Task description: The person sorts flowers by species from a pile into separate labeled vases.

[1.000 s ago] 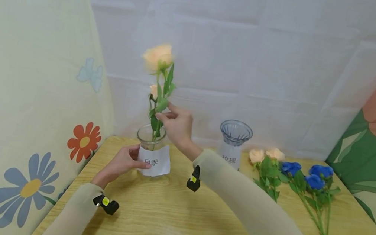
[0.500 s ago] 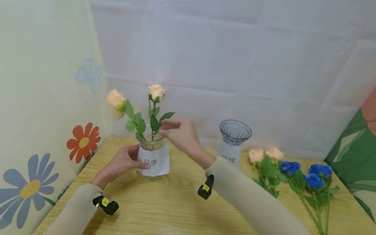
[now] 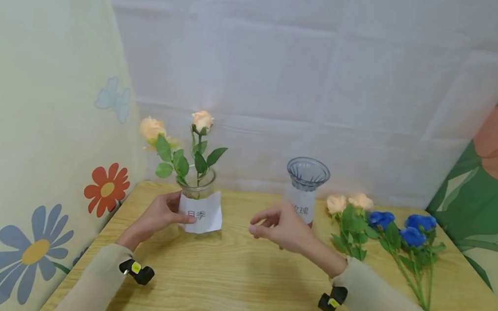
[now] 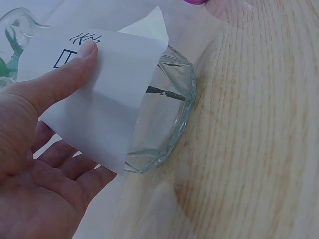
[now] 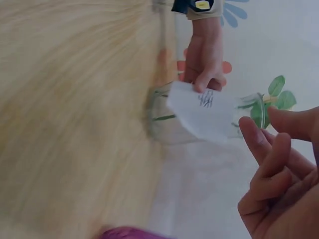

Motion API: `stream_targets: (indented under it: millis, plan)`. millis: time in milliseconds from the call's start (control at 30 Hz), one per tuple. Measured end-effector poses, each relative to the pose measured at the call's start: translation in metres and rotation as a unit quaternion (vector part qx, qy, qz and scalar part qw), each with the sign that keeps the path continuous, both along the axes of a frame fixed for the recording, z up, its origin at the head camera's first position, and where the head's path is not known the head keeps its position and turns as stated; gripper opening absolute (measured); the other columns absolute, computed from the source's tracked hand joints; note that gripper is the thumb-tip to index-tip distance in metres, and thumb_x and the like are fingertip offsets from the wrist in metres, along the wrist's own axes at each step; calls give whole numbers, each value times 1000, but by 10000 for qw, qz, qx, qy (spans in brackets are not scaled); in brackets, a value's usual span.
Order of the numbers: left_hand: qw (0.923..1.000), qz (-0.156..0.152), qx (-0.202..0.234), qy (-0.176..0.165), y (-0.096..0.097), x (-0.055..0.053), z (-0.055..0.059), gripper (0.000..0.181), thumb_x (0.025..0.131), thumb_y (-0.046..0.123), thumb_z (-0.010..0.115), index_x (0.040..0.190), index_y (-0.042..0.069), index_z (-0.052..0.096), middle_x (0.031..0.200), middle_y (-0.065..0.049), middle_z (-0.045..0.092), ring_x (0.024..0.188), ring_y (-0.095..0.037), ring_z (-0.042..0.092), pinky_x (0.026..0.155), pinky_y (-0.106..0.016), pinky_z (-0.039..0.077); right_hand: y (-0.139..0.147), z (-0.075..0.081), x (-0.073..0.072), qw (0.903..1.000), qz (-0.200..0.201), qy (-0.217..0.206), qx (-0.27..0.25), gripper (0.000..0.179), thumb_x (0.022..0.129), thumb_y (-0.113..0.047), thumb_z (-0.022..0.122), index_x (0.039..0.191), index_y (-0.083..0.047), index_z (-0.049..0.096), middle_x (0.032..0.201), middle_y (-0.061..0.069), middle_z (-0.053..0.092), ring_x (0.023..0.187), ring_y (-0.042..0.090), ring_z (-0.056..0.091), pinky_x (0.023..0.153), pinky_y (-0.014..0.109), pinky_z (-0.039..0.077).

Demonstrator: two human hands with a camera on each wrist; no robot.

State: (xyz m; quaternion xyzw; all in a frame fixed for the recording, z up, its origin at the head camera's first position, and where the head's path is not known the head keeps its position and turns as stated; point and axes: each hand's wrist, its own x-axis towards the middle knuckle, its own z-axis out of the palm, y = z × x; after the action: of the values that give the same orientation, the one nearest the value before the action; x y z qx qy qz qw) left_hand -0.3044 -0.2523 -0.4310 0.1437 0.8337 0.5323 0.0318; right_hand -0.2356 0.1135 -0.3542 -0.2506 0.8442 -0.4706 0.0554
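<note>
In the head view my left hand (image 3: 159,216) grips a clear glass vase (image 3: 198,188) with a white paper label (image 3: 208,211) on its front. My thumb lies over the label and the other fingers are behind the glass; the left wrist view shows the vase's faceted base (image 4: 174,114) on the table. Two peach roses stand in it: one rose (image 3: 152,130) leans left, the other rose (image 3: 202,121) is upright. My right hand (image 3: 289,228) is above the table, apart from the vase, its fingers loosely bent and holding nothing.
Behind my right hand stands a bluish flared glass vase (image 3: 308,175), also labelled. Farther right lie peach roses (image 3: 337,204) and blue roses (image 3: 421,224) on the wooden table (image 3: 229,282). A white cloth (image 3: 256,77) hangs along the back.
One peach rose came down into the labelled vase and tipped left. My right hand let go of it and moved right and toward me. My left hand kept its grip.
</note>
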Motion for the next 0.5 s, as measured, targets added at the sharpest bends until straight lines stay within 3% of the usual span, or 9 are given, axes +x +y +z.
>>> stream_targets:
  millis: [133, 267, 500]
  plan:
    - [10000, -8, 10, -9, -1, 0, -1, 76, 84, 24, 93, 148, 3, 57, 136, -16, 68, 120, -33, 66, 99, -45, 56, 33, -21, 8, 9997, -92, -224, -5, 35, 97, -20, 78, 126, 1, 74, 83, 1, 78, 51, 12, 52, 41, 25, 42]
    - [10000, -11, 20, -17, -1, 1, -1, 77, 84, 24, 93, 148, 2, 56, 137, -17, 67, 121, -33, 66, 100, -46, 55, 65, -37, 15, 9968, -441, -660, -61, 43, 96, -21, 79, 131, 4, 71, 86, 5, 79, 47, 12, 51, 39, 29, 44]
    - [10000, 29, 6, -34, 0, 1, 1, 80, 84, 24, 92, 151, 2, 54, 138, -17, 66, 121, -32, 65, 99, -43, 55, 122, -53, 28, 9813, -1269, -1400, -358, 51, 96, -22, 80, 137, 6, 66, 95, 16, 79, 40, 11, 47, 40, 31, 45]
